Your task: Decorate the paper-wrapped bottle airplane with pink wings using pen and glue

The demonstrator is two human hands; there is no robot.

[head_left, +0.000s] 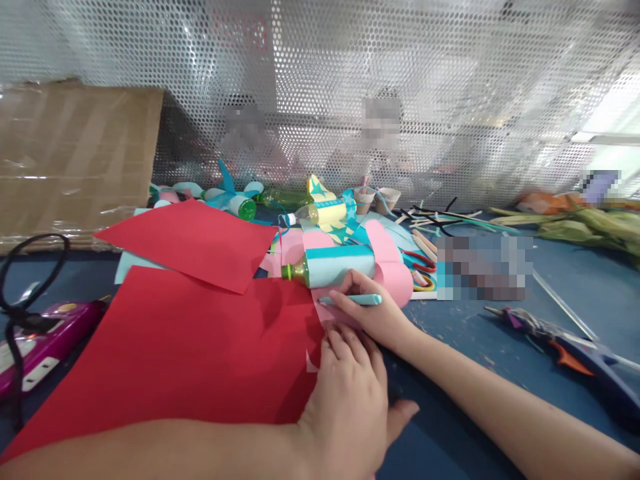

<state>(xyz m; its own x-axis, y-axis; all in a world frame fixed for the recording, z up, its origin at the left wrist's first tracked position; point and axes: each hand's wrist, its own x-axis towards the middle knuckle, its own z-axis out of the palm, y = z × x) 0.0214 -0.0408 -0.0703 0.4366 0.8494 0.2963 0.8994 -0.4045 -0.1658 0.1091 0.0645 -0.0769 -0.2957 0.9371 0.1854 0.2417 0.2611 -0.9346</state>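
My right hand point(367, 303) pinches a light blue pen point(371, 300), its tip pointing left over a pink sheet of paper point(321, 315). Palm down, my left hand point(350, 373) rests on the paper with its fingers stretched forward and its thumb out to the right. That hand covers part of the pink sheet and the right edge of a large red sheet point(210, 347). Just beyond my right hand lies a green bottle point(299, 271) wrapped in light blue paper point(340, 267). Curled pink paper point(395, 280) lies beside its base.
Further back are a yellow-papered bottle point(327, 213), another red sheet point(195, 243), and two cups point(364, 200). Scissors point(423, 270) lie right of the bottles. A glue gun point(560, 347) is at the right, a purple power strip point(55, 333) at the left, cardboard point(80, 160) behind.
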